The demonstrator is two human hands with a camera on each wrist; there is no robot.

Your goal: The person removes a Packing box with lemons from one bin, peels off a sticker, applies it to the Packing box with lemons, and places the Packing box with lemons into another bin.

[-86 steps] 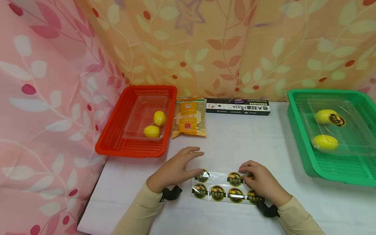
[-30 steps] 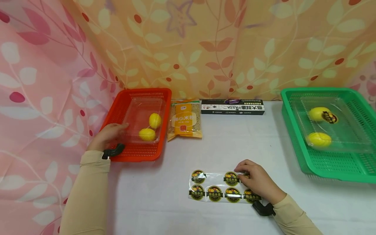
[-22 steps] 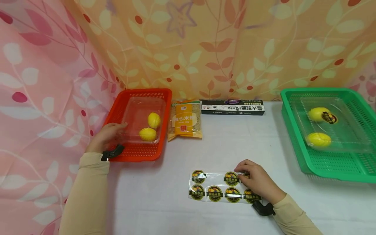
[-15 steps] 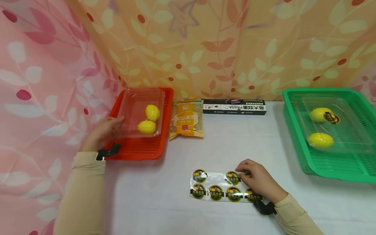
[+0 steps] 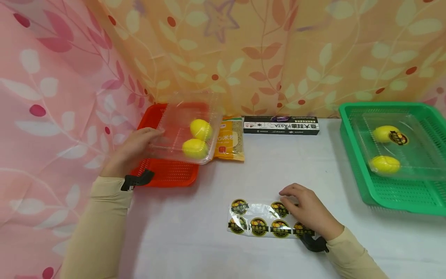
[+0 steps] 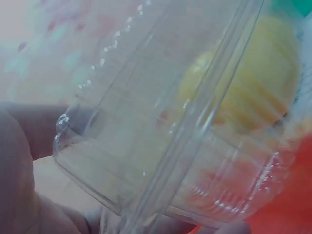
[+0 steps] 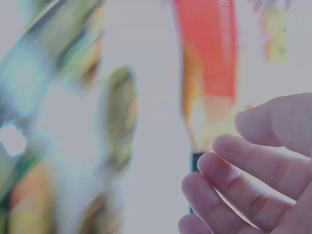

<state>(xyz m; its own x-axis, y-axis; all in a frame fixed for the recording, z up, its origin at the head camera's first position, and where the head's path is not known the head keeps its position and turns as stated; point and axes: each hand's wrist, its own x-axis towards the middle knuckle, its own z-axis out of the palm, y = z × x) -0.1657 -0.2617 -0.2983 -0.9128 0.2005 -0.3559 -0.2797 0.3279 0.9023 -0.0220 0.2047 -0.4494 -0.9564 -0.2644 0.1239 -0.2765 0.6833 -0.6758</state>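
Note:
My left hand grips the left end of a clear plastic box with two yellow lemons inside. The box is tilted and raised over the red basket, overlapping the orange bag in the head view. In the left wrist view, thumb and fingers are around the end of the clear box, and a lemon shows blurred through the plastic. My right hand is over the right end of a sheet of round black-and-gold stickers, hiding part of it. Its fingers are loosely bent with nothing between them.
The red basket stands at the left, beside an orange-and-clear food bag. A black-and-white pasta box lies along the back. At the right, a green basket holds another clear box of two lemons, with one sticker on it.
My left hand moved from the sticker sheet to the red basket, took hold of the clear box and lifted it up and rightward. The right hand stayed by the sheet, its fingers slightly raised.

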